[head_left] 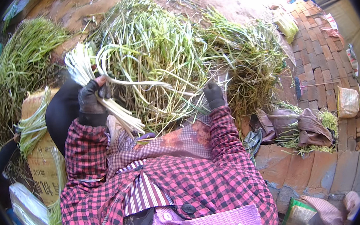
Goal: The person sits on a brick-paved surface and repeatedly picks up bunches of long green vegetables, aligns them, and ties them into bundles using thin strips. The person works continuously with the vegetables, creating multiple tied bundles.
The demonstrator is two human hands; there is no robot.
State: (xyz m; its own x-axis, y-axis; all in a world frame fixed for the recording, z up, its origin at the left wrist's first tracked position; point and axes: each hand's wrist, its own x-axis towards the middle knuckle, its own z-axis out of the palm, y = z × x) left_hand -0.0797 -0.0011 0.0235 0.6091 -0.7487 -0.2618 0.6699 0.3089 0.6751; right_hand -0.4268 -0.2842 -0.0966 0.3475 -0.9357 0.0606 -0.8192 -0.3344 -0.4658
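My left hand (92, 98), in a dark fingerless glove, is closed around a bundle of long pale stalks (120, 113). Their white ends fan out above the fist, and the cut-looking lengths stick out below it. A few stalks bend from the bundle across to my right hand (213, 95). That hand, in a dark glove, is closed at the edge of the heap, on thin green stalks as far as I can see; its fingertips are hidden. Before me lies a big loose heap of long green stalks (160, 46), reaching down to the checked cloth (170, 142) over my lap.
At the left a person's dark sleeve (4, 160) reaches toward another green pile (21, 53). A yellow printed sack (41, 171) with pale bundles on it lies nearer. At the right are brick paving (314, 50), brown cloth (314, 127) over greenery, and a small pale sack (348, 102).
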